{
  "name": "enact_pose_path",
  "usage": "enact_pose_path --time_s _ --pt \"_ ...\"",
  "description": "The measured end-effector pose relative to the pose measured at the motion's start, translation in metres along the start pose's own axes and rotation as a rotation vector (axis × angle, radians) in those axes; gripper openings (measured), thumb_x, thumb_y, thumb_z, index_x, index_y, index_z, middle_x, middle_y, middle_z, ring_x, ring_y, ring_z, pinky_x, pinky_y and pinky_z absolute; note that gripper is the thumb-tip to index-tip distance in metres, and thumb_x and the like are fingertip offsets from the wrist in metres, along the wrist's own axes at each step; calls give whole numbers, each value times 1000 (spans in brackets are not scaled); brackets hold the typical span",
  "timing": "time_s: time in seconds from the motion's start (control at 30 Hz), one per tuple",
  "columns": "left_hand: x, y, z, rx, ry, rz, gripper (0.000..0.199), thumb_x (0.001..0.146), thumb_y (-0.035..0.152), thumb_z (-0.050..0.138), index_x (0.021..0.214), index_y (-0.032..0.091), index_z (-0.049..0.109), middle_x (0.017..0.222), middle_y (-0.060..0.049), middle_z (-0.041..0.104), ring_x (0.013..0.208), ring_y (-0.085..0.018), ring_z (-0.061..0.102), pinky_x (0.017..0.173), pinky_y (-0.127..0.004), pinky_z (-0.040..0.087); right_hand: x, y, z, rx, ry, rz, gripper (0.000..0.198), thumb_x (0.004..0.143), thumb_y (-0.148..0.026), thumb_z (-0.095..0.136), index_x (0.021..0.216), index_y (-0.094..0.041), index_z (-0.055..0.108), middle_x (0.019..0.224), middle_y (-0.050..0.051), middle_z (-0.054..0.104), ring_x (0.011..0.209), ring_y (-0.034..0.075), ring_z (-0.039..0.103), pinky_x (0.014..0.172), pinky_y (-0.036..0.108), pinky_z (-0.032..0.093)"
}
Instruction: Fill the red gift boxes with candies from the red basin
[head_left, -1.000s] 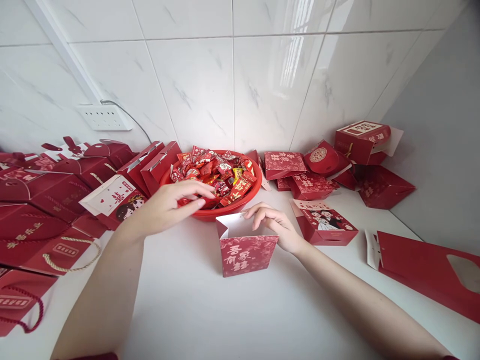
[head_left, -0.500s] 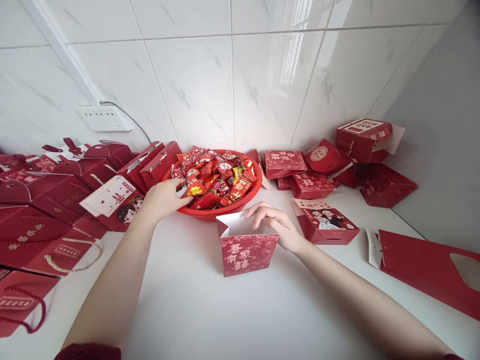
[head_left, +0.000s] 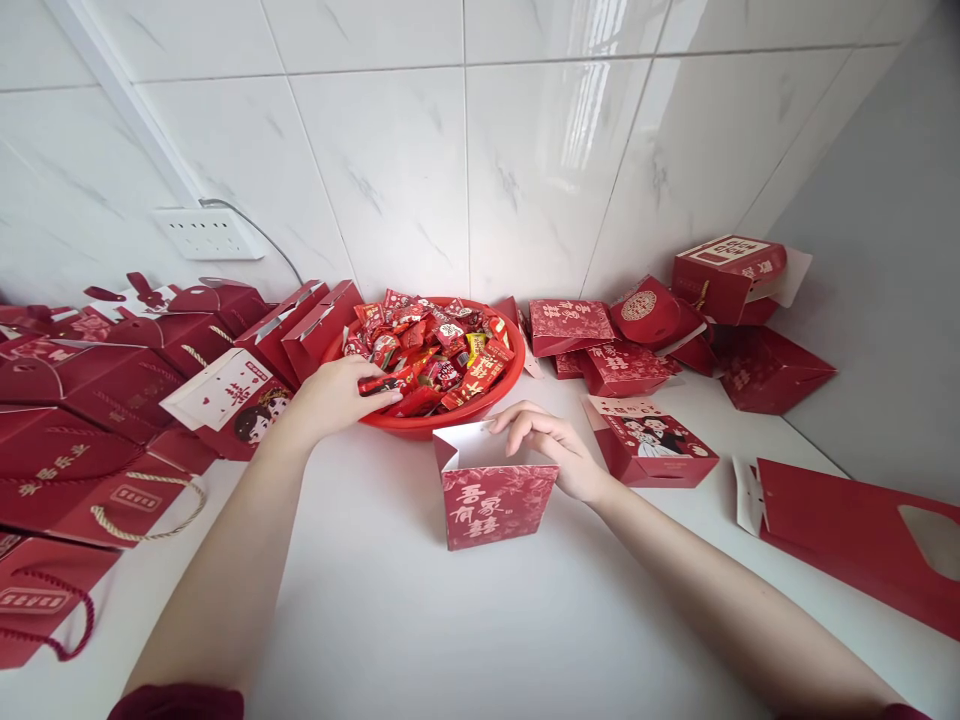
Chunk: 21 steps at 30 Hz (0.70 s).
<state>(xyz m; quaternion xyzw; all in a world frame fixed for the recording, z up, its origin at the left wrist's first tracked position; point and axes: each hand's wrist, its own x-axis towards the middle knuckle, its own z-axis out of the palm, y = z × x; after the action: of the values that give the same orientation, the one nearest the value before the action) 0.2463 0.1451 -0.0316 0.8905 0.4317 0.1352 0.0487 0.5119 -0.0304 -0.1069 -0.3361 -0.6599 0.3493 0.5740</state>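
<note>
My left hand (head_left: 339, 396) is at the near left rim of a red plastic basin (head_left: 420, 432) heaped with wrapped candies (head_left: 450, 345). Its fingers and thumb close on a red-wrapped candy (head_left: 387, 382). In front of the basin, an open-topped red paper gift box (head_left: 495, 508) with pale lettering stands upright on the white table. My right hand (head_left: 553, 452) grips this box at its right rear edge, fingers curled over the rim. Only part of the box's white inside shows, and its bottom is hidden.
Several finished-looking red gift boxes with rope handles (head_left: 82, 460) crowd the left side. More red boxes (head_left: 626, 370) lie piled at the right back, and a flat red bag (head_left: 847, 530) lies at the right. A tiled wall (head_left: 375, 160) with a socket strip (head_left: 208, 234) stands behind.
My left hand has lifted slightly at the basin's edge, and a red-wrapped candy now shows between its fingers. My right hand and the gift box have stayed in place.
</note>
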Motion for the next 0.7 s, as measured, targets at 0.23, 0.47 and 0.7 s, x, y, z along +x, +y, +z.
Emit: enact_pose_path --time_s 0.23,0.47,0.7 --pt "3 10 3 96 -39 -62 44 82 61 50 67 23 66 57 -3 59 58 -22 58 53 -30 33 0 0 1 12 4 4 29 98 -29 45 79 -22 66 106 7 62 106 24 58 94 39 43" --pt "-8 14 -18 68 277 -151 47 84 63 51 78 20 69 54 1 51 57 -18 53 58 -30 36 0 1 2 7 6 4 28 98 -30 46 79 -22 66 106 8 63 107 24 58 95 38 43" --pt "-7 13 -22 -90 650 -58 36 92 51 49 91 20 66 106 -7 64 98 -22 61 91 -31 47 0 2 2 18 9 6 29 98 -32 46 79 -22 66 105 7 62 106 24 59 98 41 42"
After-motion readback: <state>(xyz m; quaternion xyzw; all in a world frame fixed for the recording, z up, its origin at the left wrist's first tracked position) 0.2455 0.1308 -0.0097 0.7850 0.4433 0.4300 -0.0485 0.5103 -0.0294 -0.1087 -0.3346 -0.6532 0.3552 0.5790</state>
